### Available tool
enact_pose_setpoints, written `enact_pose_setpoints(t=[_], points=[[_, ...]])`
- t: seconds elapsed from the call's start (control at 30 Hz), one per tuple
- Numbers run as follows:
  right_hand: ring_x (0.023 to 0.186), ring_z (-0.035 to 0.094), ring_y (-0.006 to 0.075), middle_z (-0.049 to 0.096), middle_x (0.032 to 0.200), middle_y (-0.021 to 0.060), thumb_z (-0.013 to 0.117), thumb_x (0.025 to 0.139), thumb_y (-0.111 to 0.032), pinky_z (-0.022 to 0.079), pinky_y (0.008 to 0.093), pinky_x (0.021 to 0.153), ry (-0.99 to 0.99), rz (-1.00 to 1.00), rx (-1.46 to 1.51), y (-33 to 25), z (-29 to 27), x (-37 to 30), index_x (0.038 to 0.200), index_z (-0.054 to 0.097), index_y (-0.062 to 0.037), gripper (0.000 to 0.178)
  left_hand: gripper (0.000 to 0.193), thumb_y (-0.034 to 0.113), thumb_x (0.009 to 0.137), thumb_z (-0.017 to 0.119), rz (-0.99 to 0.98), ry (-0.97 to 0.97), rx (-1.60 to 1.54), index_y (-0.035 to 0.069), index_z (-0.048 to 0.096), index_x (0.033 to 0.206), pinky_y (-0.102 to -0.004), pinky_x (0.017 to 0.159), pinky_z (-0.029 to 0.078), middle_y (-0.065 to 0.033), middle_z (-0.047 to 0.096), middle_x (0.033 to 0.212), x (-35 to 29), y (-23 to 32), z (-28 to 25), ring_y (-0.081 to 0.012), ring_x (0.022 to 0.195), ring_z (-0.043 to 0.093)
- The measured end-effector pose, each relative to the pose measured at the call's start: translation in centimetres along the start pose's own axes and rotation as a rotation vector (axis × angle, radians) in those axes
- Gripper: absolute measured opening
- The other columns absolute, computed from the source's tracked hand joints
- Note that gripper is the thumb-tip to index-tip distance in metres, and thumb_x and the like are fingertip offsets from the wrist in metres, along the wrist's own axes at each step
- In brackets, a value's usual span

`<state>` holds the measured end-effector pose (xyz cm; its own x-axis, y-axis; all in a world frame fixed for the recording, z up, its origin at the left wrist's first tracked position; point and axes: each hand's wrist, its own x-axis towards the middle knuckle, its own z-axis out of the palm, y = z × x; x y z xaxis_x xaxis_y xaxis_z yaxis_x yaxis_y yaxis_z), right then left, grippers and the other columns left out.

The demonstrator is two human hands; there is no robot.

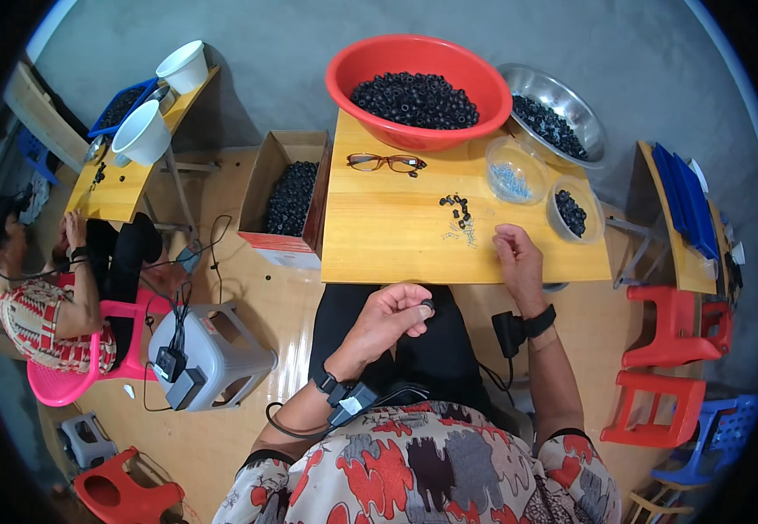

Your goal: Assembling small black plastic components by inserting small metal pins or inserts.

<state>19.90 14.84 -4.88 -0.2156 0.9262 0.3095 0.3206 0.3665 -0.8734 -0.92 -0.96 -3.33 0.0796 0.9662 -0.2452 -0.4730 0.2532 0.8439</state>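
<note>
L hand (385, 321): thumb & fingers closed narrowly on a blk ring (429, 305), over the lap, just off the front edge of the tabletop (370, 236).
Blk ring: at the L hand's fingertips, on its right side, partly covered by them.
R hand (519, 262): at the tabletop's front R part; fingers curled, thumb nr index finger; whether it pinched a small pc. could not be told.
Blk pcs. (459, 210): lay clustered beyond & L of R hand.
Silvery pins (470, 234): lay scattered just L of R hand, against the near side of the cluster.
Clear tub (519, 150): stood beyond R hand, w/ pale bluish pins inside.
Clear cup (594, 214): stood R of & slightly beyond R hand, w/ blk pcs. inside.
Steel bowl (581, 98): stood farther beyond R hand, w/ more blk pcs.
Red basin (418, 57): stood well beyond both hands, w/ a large qty. of blk pcs.
Eyeglasses (386, 162): lay beyond L hand, nr the basin.
Carton (283, 253): stood on the floor, L of & beyond L hand, w/ blk pcs. inside.
Gray stool (221, 362): stood L of L hand, w/ cables & dark adapters on top.
Co-worker (55, 314): sat far L of L hand, at another tabletop.
</note>
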Motion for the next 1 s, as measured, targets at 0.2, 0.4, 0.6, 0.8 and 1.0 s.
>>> enact_pose_setpoints(t=[0.2,0.4,0.6,0.8,1.0], points=[[0.066,0.059,0.0141,0.063,0.075,0.0081,0.06,0.082,-0.005,0.047,0.0254,0.063,-0.096,-0.019,-0.173,-0.5,-0.5,0.1,0.089,0.062,-0.0014,0.009,0.017,0.008,0.087,0.061,-0.023,0.014,-0.011,0.005,0.06,0.103,-0.019,0.058,0.05,-0.0053,0.065,0.085,0.5,-0.3,-0.3,-0.0064,0.063,0.06],[0.07,0.061,0.0257,0.062,0.078,0.0103,0.065,0.076,-0.012,0.048,0.0326,0.062,-0.164,-0.134,-0.358,-2.5,0.8,0.1,0.083,0.063,-0.006,0.01,0.018,0.007,0.087,0.059,-0.032,0.038,-0.015,0.003,0.059,0.105,-0.0183,0.059,0.049,-0.0034,0.065,0.085,0.4,-0.3,-0.8,-0.0063,0.065,0.059],[0.065,0.059,0.0238,0.058,0.072,0.0092,0.067,0.074,-0.012,0.046,0.0334,0.058,-0.102,-0.232,-0.455,-2.7,1.7,0.0,0.078,0.062,-0.007,0.008,0.019,0.009,0.088,0.059,-0.037,0.082,-0.018,0.003,0.058,0.106,-0.0188,0.059,0.049,-0.0044,0.064,0.086,0.3,0.1,-0.7,-0.0065,0.065,0.059],[0.054,0.053,0.0151,0.054,0.061,0.0068,0.064,0.075,-0.003,0.042,0.0273,0.051,-0.12,-0.025,-0.136,-2.1,1.7,-1.4,0.076,0.058,-0.0027,0.006,0.017,0.01,0.087,0.06,0.007,0.091,-0.067,0.005,0.061,0.104,-0.0189,0.059,0.049,-0.0049,0.065,0.085,0.8,0.7,-0.4,-0.0058,0.063,0.059],[0.058,0.042,0.0008,0.048,0.064,-0.0051,0.063,0.078,0.002,0.036,0.0175,0.051,-0.135,-0.039,-0.111,-2.7,1.5,-2.9,0.075,0.054,-0.0022,0.01,0.02,0.011,0.087,0.061,0.011,0.093,-0.118,0.004,0.061,0.105,-0.019,0.059,0.05,-0.0051,0.065,0.085,1.0,1.0,0.1,-0.0065,0.061,0.059]])
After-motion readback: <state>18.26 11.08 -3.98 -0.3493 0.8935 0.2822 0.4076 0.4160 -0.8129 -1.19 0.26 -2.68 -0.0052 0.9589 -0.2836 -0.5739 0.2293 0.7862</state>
